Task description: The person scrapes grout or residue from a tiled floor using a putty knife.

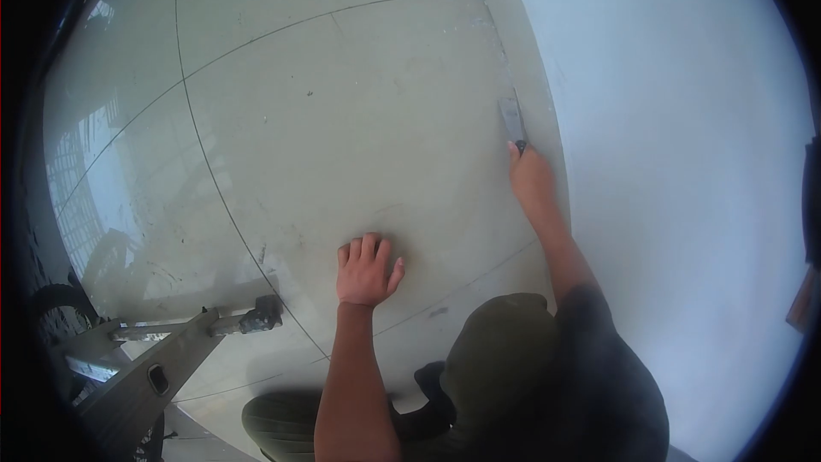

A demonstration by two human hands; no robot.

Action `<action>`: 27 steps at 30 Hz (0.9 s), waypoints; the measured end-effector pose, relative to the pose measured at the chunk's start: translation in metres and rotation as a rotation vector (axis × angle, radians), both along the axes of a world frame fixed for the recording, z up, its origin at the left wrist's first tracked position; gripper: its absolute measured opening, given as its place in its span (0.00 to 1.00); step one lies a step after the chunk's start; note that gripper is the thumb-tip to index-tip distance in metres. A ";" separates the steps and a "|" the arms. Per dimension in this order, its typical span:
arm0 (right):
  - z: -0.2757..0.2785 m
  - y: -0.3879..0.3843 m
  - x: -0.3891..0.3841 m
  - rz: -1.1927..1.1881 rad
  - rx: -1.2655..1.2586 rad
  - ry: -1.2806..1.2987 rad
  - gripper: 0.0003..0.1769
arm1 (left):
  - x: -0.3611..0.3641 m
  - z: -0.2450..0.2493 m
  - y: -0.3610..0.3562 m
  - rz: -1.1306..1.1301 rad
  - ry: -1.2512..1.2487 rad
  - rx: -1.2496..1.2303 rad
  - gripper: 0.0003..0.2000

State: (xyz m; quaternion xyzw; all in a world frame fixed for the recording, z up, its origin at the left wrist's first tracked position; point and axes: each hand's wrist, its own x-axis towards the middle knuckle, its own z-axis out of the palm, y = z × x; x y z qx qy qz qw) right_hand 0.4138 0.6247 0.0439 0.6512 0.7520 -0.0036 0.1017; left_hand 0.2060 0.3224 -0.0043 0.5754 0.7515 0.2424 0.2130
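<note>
My right hand (532,175) is closed round the dark handle of a putty knife (512,119). Its flat metal blade points away from me, low over the floor tiles beside the skirting along the wall. My left hand (368,269) rests palm down on the tiled floor (342,145), fingers stretched forward and the thumb out to the right. Nothing shows in that hand. Small bits of debris and smudges lie on the tiles, and a rough line runs where floor and skirting meet.
A white wall (667,162) rises on the right above the tiled skirting (540,77). At lower left a metal ladder (162,368) stands with its foot on the tiles. A dark wheel (64,304) is behind it. My bent knees fill the bottom.
</note>
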 end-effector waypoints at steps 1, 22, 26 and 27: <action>0.000 0.002 -0.007 -0.006 -0.018 -0.008 0.28 | 0.002 0.003 -0.005 -0.012 -0.011 -0.023 0.16; 0.001 0.009 -0.011 -0.009 0.004 0.022 0.30 | 0.004 0.001 -0.006 0.000 -0.023 -0.003 0.16; -0.006 0.009 -0.019 -0.032 -0.075 0.079 0.29 | 0.003 0.003 -0.004 -0.011 -0.013 -0.028 0.15; -0.005 0.008 -0.024 -0.016 -0.041 0.120 0.29 | 0.004 0.003 -0.007 -0.013 -0.006 -0.025 0.16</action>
